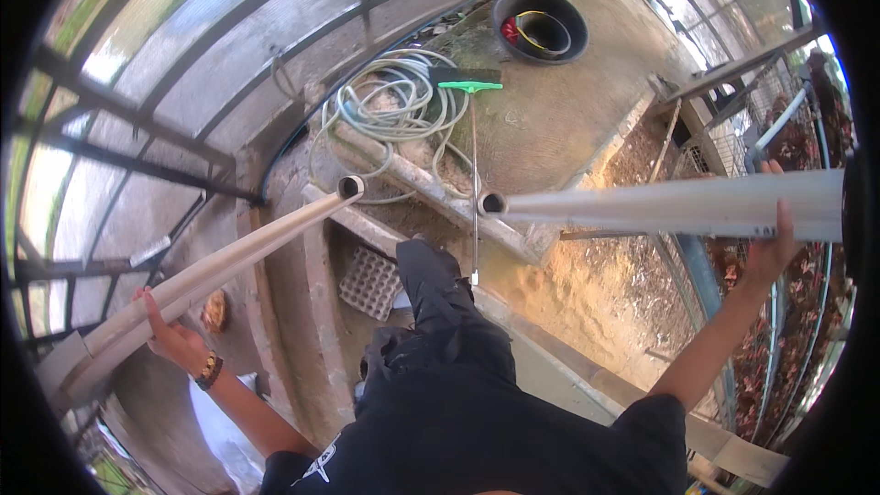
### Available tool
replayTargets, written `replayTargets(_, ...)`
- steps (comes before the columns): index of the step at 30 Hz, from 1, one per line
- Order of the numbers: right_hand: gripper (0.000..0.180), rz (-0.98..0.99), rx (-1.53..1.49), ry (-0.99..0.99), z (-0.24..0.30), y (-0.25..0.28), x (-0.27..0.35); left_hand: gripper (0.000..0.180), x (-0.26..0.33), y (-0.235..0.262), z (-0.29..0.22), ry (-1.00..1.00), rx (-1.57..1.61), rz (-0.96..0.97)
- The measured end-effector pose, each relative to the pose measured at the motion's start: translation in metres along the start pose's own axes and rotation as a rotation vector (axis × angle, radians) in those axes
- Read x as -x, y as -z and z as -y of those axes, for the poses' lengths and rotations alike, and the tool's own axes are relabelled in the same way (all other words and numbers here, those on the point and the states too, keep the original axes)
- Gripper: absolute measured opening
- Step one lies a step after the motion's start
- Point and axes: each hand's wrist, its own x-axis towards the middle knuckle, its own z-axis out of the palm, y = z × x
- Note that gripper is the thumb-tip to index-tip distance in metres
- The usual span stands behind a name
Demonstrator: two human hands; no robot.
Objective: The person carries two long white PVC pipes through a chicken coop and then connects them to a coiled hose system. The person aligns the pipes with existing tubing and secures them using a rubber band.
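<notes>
My left hand is closed around a long beige pipe, which slants from the lower left toward the middle. On the right, my right hand grips a greyish-white long pipe from its underside, with fingers showing above it. Both pipes end in round open mouths near the centre, a gap apart. A squeegee with a green head stands between those mouths. Its handle passes close by the mouth of the right pipe; I cannot tell whether they touch.
A coiled pale hose lies beyond the pipes. Farther back sits a black basin with smaller things in it. An egg tray rests beside my leg, near a concrete ledge. Metal bars line the left; reddish-brown birds crowd the right.
</notes>
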Motion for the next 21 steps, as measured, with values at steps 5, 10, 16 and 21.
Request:
replayTargets(5, 0.064, -0.117, 0.014, -0.070, -0.033, -0.024, -0.095, 0.046, -0.032, -0.101, 0.000, 0.046, 0.028, 0.167)
replayTargets(10, 0.055, -0.131, -0.114, -0.079, -0.010, -0.044, -0.176, 0.044, -0.056, -0.170, 0.031, 0.109, 0.077, 0.151)
replayTargets(16, 0.062, -0.164, -0.038, -0.008, 0.019, -0.122, -0.249, 0.055, -0.077, -0.241, 0.100, 0.146, 0.096, 0.051)
replayTargets(21, 0.052, -0.151, 0.182, 0.083, -0.003, -0.205, -0.273, 0.063, -0.097, -0.310, 0.166, 0.336, 0.219, 0.014)
